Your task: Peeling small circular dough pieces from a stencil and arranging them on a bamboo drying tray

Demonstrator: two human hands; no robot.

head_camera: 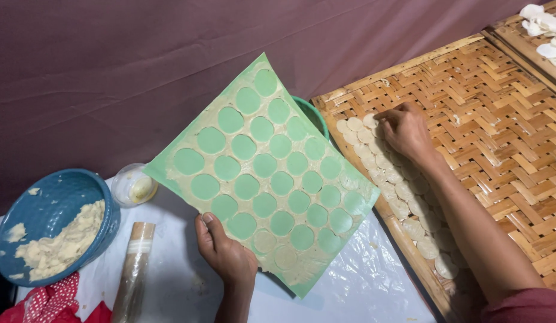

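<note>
1. 2 hands are at work in the head view: the left hand (pixel 225 254) pinches the bottom edge of a green sheet (pixel 263 173), fingers closed on it, holding it tilted above the counter (pixel 361 287).
2. Most circles cut in the dough layer on the sheet are gone; a few pale discs remain near its lower corner.
3. The right hand (pixel 406 131) rests at the near-left edge of the woven bamboo tray (pixel 499 137), fingers narrowed on a dough disc (pixel 371 121) at the top of the laid rows.
4. At the counter's left edge sit a blue bowl (pixel 50 224) of dough, a small glass (pixel 133 186) and a rolling pin (pixel 134 269).
5. Risk: with the sheet tilted and held by 1 edge, the remaining discs could slide off or tear.
</note>
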